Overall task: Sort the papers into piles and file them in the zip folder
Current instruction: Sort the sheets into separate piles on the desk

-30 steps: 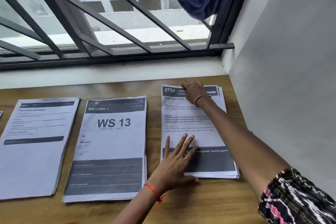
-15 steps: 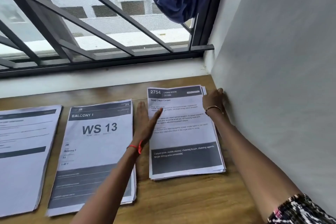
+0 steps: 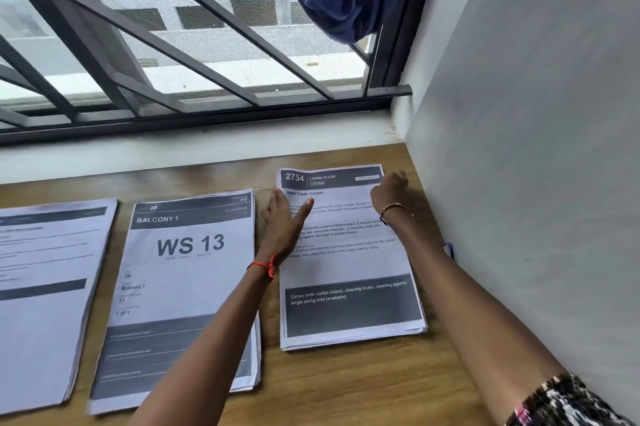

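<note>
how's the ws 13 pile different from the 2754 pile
The WS 13 pile has no hand on it; the 2754 pile has the left hand against its left edge and the right hand at its top right corner. The WS 13 pile's top sheet carries a big title; the 2754 pile's carries small paragraphs. Both lie flat on the table.

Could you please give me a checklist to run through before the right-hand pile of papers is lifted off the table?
1. Right-hand pile of white printed papers headed "2754 Living Room" squared: not ok, sheets fan out at its near right corner.
2. Left hand straight-fingered at that pile's left edge: ok.
3. Right hand grip on the far right edge: cannot tell, its fingers curl out of sight.
4. Middle pile of white papers headed "WS 13" apart from it: ok, bare brown wooden table shows between.
5. Zip folder ready: cannot tell, none plainly in view.
</note>
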A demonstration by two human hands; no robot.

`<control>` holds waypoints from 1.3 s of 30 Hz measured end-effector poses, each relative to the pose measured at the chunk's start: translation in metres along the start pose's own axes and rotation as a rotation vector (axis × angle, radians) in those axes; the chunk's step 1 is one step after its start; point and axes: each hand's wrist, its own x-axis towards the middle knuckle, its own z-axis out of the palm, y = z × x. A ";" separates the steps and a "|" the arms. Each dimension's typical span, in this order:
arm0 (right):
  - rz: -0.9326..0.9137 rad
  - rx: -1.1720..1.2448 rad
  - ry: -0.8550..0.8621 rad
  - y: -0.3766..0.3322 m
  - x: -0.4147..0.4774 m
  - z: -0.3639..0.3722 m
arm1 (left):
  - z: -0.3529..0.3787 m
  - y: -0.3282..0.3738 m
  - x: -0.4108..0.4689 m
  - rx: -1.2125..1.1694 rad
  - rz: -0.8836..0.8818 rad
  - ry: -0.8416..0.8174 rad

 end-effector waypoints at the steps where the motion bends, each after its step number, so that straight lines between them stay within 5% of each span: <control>1: -0.010 -0.010 -0.007 0.000 0.000 -0.001 | 0.000 0.000 0.000 -0.003 -0.009 -0.006; 6: -0.031 -0.142 0.050 -0.002 -0.006 -0.011 | -0.006 0.010 -0.015 -0.018 0.028 0.066; 9: -0.193 -0.200 0.057 -0.009 -0.007 -0.008 | -0.001 0.010 -0.037 0.090 0.151 0.101; 18: -0.651 -0.239 -0.312 -0.069 -0.021 0.027 | 0.010 -0.005 -0.080 0.014 0.129 0.035; 22: -0.693 -0.286 -0.365 -0.095 -0.024 0.041 | 0.015 -0.012 -0.104 0.015 0.119 -0.058; 28: -0.689 -0.369 -0.355 -0.108 -0.019 0.055 | 0.022 -0.031 -0.136 0.415 0.301 -0.170; 39: -0.720 -0.394 -0.328 -0.106 -0.019 0.056 | 0.019 -0.042 -0.135 0.368 0.259 -0.234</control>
